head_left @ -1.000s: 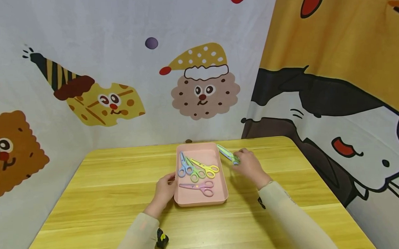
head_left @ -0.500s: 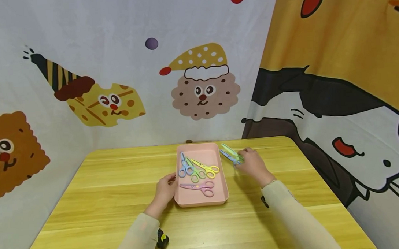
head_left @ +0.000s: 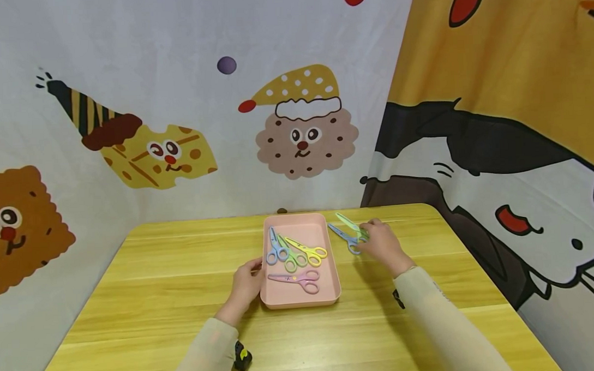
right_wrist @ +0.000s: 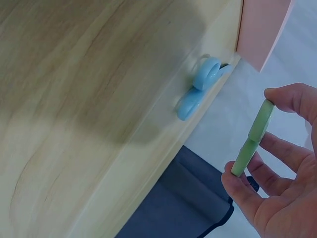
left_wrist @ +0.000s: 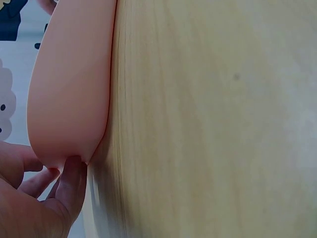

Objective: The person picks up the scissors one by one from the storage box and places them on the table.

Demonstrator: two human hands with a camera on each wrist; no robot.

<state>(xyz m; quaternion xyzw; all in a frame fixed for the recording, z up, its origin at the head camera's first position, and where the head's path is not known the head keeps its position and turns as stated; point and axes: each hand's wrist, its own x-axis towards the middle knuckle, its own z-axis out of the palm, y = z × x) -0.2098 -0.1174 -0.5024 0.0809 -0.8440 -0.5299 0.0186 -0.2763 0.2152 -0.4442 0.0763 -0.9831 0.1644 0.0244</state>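
Head view: we see the left hand (head_left: pixel 246 284) gripping a pink rectangular tray (head_left: pixel 301 303) between both hands; the right hand (head_left: pixel 381 243) pinches green ring-handled scissors (right_wrist: pixel 258 130), with blue ring-handled scissors (head_left: pixel 340 232) just beside it

In the head view the right hand (head_left: pixel 383 243) covers part of the handles of the green scissors (head_left: pixel 348 222), and marks on the mauve scissors (head_left: pixel 300 279) are too small to read. The left wrist view crops the pink tray (left_wrist: pixel 69 89) at the top and hides its inside; the right wrist view shows little of the blue scissors (right_wrist: pixel 190 104) beyond their handles.
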